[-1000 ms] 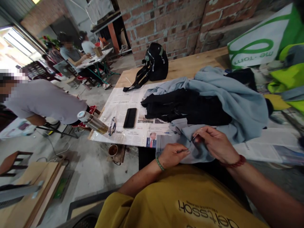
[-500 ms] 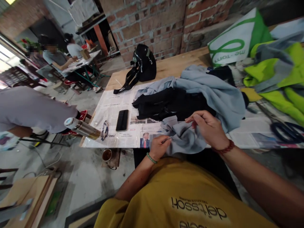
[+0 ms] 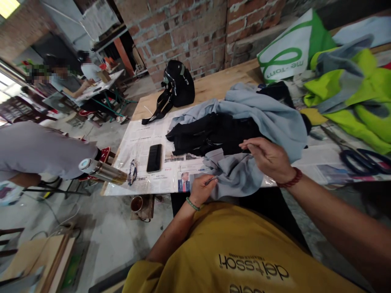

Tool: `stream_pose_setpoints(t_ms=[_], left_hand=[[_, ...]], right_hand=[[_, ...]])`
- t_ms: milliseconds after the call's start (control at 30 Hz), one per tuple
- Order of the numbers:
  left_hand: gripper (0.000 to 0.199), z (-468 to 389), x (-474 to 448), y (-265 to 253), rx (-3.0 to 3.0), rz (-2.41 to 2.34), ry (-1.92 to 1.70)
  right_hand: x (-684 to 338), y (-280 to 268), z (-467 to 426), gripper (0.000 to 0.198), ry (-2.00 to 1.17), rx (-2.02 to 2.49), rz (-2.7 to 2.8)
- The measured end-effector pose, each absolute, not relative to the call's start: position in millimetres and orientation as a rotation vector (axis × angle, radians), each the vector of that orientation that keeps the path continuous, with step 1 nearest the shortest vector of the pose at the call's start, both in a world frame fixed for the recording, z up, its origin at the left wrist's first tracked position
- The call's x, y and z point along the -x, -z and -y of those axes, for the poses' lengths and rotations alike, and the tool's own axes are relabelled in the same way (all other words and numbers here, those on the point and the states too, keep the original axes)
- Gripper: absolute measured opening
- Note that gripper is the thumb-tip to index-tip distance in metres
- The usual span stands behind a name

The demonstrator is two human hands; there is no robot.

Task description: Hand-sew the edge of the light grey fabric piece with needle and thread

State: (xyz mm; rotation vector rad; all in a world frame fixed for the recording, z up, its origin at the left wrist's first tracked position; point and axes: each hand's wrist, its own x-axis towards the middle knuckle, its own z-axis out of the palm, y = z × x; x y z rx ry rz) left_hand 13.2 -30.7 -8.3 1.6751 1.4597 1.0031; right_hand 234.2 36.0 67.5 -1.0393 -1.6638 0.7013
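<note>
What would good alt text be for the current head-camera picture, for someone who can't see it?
The camera wearer's left hand pinches the edge of crumpled grey cloth while the right hand, fingertips together, hovers above it. Black cloth, a phone and scissors lie nearby on a partly newspaper-covered table.

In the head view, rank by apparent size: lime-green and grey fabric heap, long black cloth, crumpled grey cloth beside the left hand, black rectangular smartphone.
1. Lime-green heap
2. Black cloth
3. Grey cloth
4. Smartphone

brick wall [image 3: 186, 40] behind, grey concrete floor [image 3: 106, 230], red stool [image 3: 106, 154], bright opening [image 3: 5, 86] at far left
</note>
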Motion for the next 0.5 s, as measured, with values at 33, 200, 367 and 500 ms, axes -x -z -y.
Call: stream_pose_setpoints(t_ms=[33,200,367,500], left_hand=[[0.019,30.7,-13.1,8.2,-1.670,-1.455,-1.010],[0.020,31.0,-12.5,6.0,-1.627,-1.431,-1.023],[0.020,31.0,-11.4,3.3,-1.574,-1.421,-1.019],[0.019,30.9,-10.0,2.4,-1.536,-1.405,-1.016]], right_hand=[[-240.3,-67.1,-40.3,0.019,-0.575,1.044,1.774],[-271.1,-69.3,-66.2,0.015,-0.205,1.003,2.004],[-295.2,-71.9,-84.1,0.018,-0.012,1.133,1.972],[-310.5,-71.7,-93.5,0.020,0.117,1.233,1.957]])
